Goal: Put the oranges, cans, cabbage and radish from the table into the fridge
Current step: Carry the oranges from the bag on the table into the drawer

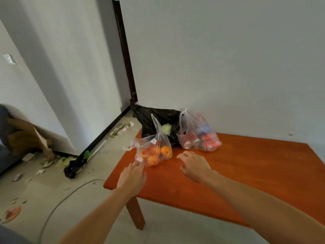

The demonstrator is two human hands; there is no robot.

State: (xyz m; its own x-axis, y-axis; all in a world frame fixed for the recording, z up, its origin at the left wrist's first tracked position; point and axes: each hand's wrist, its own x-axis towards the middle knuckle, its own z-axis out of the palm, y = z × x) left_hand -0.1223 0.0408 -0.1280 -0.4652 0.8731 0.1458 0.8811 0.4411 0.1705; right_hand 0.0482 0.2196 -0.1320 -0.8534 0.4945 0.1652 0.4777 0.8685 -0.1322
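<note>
Three bags stand at the far left end of the orange-brown table [246, 164]. A clear plastic bag of oranges [154, 154] is nearest me. Behind it a black bag [158, 118] shows pale green cabbage [167, 129] at its opening; no radish is visible. To the right, a clear bag holds several red and blue cans [200, 138]. My left hand [132, 175] reaches over the table's left edge, its straight fingertips touching the orange bag's lower corner. My right hand [194, 166] hovers over the table just right of the orange bag, fingers spread and holding nothing.
A white wall runs behind the table, with a dark door frame [126, 59] to its left. Scraps of litter, a small black bag [72, 170], torn cardboard [26, 138] and a grey cable [61, 199] lie on the pale floor to the left. No fridge is in view.
</note>
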